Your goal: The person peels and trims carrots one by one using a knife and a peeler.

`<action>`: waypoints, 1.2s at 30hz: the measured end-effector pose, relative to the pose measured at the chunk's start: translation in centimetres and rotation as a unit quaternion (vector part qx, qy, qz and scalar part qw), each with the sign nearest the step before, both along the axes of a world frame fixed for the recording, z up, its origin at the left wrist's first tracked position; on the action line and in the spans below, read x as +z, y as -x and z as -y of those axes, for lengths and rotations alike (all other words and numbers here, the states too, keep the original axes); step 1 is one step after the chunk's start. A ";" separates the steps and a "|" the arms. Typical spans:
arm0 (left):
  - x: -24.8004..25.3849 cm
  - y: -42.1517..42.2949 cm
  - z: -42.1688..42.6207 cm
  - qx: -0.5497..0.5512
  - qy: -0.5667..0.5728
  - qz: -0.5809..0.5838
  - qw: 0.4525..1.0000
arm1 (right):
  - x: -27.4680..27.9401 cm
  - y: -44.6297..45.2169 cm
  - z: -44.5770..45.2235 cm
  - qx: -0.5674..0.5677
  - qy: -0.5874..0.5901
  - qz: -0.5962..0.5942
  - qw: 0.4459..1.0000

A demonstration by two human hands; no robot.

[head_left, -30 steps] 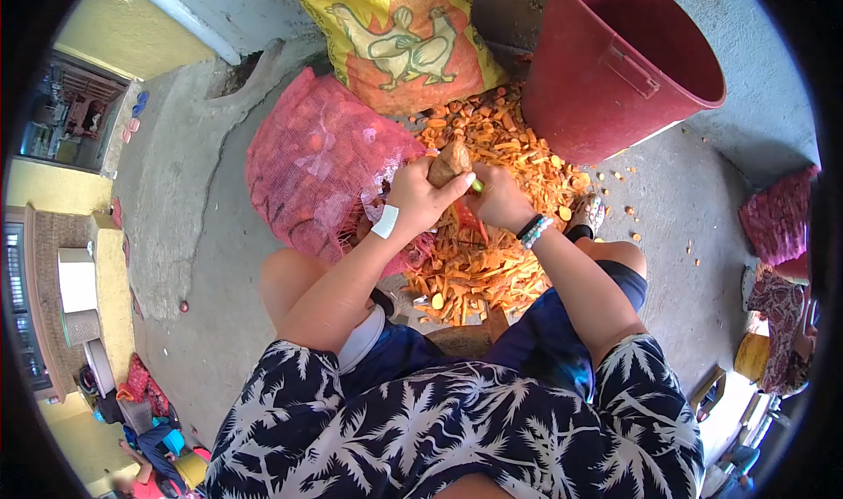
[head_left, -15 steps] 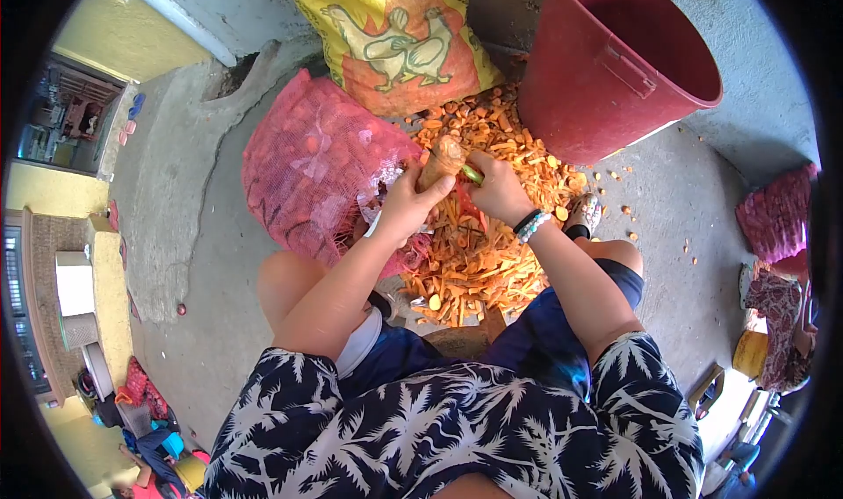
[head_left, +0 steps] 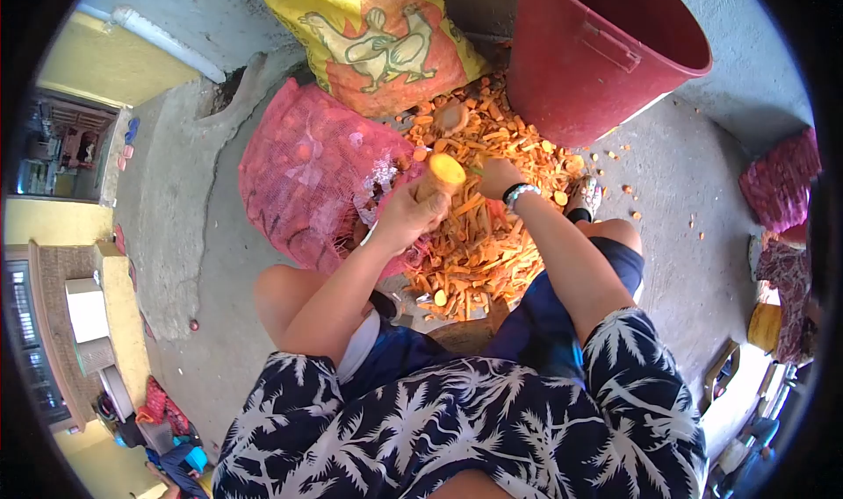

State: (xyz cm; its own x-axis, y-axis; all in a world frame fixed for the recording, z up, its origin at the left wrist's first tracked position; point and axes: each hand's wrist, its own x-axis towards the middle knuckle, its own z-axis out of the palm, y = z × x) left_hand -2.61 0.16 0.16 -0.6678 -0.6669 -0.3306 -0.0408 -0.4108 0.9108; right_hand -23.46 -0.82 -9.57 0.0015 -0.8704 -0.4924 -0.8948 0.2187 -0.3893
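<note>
Carrot (head_left: 443,179) in the left hand (head_left: 411,219), its bright cut face tipped up over a heap of orange pieces (head_left: 479,275).
Left fingers and thumb clasp the lower part firmly, between the pink net bag (head_left: 299,174) and the right hand (head_left: 499,180); the step in hand looks like cutting. The right fingers are curled near the cut face, with a bit of green (head_left: 477,163) beside them, perhaps a handle; the view is poor, so I cannot tell what they grip. As I judge it, the next move calls for a steady left hold, thumb clear of any edge. Beyond the heap stand a yellow-and-orange sack (head_left: 378,51) and a red bin (head_left: 571,69).
</note>
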 end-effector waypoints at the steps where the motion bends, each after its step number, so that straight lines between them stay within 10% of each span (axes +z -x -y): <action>1: 0.4 0.1 -0.1 0.031 0.054 -0.045 0.997 | 0.0 0.0 0.0 0.053 -0.044 -0.039 0.997; 9: 0.8 -1.3 1.4 0.082 0.178 -0.047 0.980 | 4.3 0.0 -2.2 0.078 -0.057 -0.030 0.995; 16: 1.5 -1.7 2.2 0.109 0.312 0.058 0.942 | 8.0 -0.4 -2.5 -0.055 0.178 0.094 0.978; 36: 0.8 -0.4 0.6 0.024 0.215 0.171 0.961 | 9.4 -3.3 -2.5 0.008 0.261 0.261 0.929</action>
